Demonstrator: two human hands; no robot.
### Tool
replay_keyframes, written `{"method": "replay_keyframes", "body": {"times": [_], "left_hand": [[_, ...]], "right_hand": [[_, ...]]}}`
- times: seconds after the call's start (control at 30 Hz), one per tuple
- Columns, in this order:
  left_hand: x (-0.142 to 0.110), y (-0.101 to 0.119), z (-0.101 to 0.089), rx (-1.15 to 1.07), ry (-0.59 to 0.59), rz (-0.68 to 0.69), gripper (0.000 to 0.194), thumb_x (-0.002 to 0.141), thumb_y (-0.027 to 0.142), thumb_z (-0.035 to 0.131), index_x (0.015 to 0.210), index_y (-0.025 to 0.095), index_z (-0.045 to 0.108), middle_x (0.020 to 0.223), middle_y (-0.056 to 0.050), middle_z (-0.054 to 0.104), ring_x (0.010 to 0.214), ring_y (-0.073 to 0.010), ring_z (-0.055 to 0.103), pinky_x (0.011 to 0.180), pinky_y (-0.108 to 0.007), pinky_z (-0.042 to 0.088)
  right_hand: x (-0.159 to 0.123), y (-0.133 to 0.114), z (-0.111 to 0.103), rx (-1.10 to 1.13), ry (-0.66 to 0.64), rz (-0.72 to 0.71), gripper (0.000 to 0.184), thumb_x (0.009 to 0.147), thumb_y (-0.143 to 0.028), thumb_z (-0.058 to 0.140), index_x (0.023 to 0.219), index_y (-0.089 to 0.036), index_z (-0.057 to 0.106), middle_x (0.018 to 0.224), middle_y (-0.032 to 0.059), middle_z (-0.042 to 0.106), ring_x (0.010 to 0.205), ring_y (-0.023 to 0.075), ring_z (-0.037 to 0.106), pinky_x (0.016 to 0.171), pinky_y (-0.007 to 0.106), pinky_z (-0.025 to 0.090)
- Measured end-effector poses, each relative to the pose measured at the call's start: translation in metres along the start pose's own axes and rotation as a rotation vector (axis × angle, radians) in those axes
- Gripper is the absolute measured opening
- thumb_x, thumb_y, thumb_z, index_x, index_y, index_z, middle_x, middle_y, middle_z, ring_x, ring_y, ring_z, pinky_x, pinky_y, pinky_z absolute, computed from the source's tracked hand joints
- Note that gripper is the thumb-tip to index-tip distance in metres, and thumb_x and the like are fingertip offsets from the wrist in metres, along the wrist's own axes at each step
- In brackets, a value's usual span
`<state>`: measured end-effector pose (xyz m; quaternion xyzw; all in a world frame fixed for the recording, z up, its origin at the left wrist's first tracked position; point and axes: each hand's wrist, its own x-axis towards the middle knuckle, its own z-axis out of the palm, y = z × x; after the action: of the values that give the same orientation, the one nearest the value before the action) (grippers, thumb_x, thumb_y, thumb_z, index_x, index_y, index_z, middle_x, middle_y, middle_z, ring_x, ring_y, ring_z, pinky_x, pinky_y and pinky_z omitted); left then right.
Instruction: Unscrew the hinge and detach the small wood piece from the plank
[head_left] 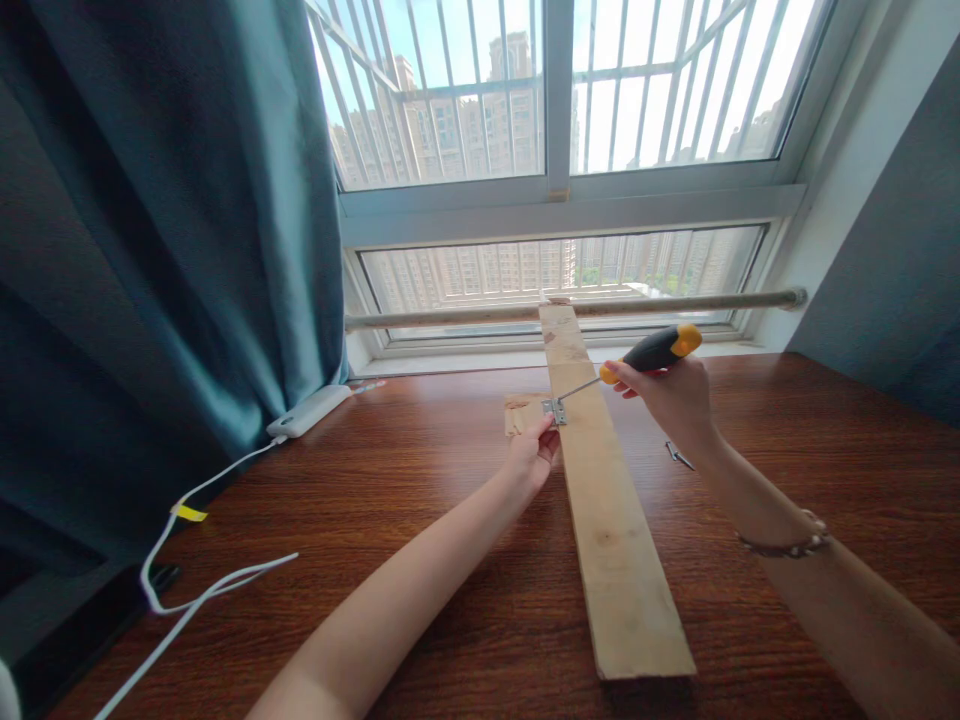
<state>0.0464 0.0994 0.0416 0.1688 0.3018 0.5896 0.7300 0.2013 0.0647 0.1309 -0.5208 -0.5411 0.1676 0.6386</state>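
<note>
A long pale wooden board (pixel 619 540) runs away from me across the table, its far end by the window rail. Against its left edge sits a short wood piece (pixel 519 412), and a small metal hinge (pixel 554 412) spans the two. My left hand (pixel 534 455) is closed at the hinge, thumb on its near edge and fingers curled by the board's side. Gripped in my right hand (pixel 679 400) is a screwdriver (pixel 652 350) with a black and yellow handle. It slants down to the left, its tip at the hinge's upper part.
A few loose screws (pixel 679 456) lie on the brown table (pixel 420 430), right of the board. A white power strip (pixel 309 412) with a white cable (pixel 217 480) rests at the left, beside a dark curtain (pixel 187 200). Behind the table, a rail (pixel 675 304) crosses the window.
</note>
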Motion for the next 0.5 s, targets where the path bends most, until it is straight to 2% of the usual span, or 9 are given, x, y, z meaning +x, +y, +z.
{"method": "replay_keyframes", "body": {"times": [0.07, 0.2, 0.33, 0.5], "left_hand": [[0.0, 0.0, -0.001, 0.003, 0.0, -0.003, 0.014, 0.077, -0.001, 0.052, 0.08, 0.009, 0.061, 0.074, -0.008, 0.067, 0.062, -0.0118, 0.063, 0.066, -0.021, 0.052], [0.0, 0.001, -0.002, 0.01, 0.014, -0.008, 0.012, 0.075, 0.0, 0.054, 0.077, 0.009, 0.061, 0.073, -0.008, 0.067, 0.062, -0.0123, 0.063, 0.066, -0.022, 0.052], [0.002, 0.001, -0.004, 0.009, 0.016, 0.004, 0.012, 0.074, 0.0, 0.055, 0.08, 0.009, 0.062, 0.072, -0.007, 0.067, 0.06, -0.012, 0.062, 0.065, -0.022, 0.052], [0.004, 0.0, -0.005, 0.027, 0.005, 0.005, 0.015, 0.075, -0.001, 0.053, 0.08, 0.009, 0.062, 0.074, -0.007, 0.067, 0.062, -0.012, 0.062, 0.064, -0.021, 0.052]], "right_hand": [[0.0, 0.005, 0.003, -0.024, 0.076, 0.006, 0.029, 0.061, -0.04, 0.072, 0.06, -0.012, 0.065, 0.051, 0.0057, 0.063, 0.043, 0.0168, 0.06, 0.039, 0.023, 0.052], [0.006, 0.008, 0.0, 0.11, 0.143, 0.063, 0.028, 0.06, -0.038, 0.072, 0.063, -0.011, 0.065, 0.055, 0.007, 0.065, 0.043, 0.0177, 0.061, 0.037, 0.023, 0.052], [0.009, 0.004, -0.005, 0.129, 0.125, 0.061, 0.022, 0.059, -0.03, 0.072, 0.061, -0.01, 0.064, 0.054, 0.0082, 0.065, 0.04, 0.0178, 0.059, 0.032, 0.023, 0.05], [0.006, -0.002, -0.005, 0.037, 0.065, 0.062, 0.018, 0.059, -0.027, 0.072, 0.055, -0.012, 0.062, 0.046, 0.0053, 0.061, 0.036, 0.0169, 0.058, 0.03, 0.021, 0.048]]}}
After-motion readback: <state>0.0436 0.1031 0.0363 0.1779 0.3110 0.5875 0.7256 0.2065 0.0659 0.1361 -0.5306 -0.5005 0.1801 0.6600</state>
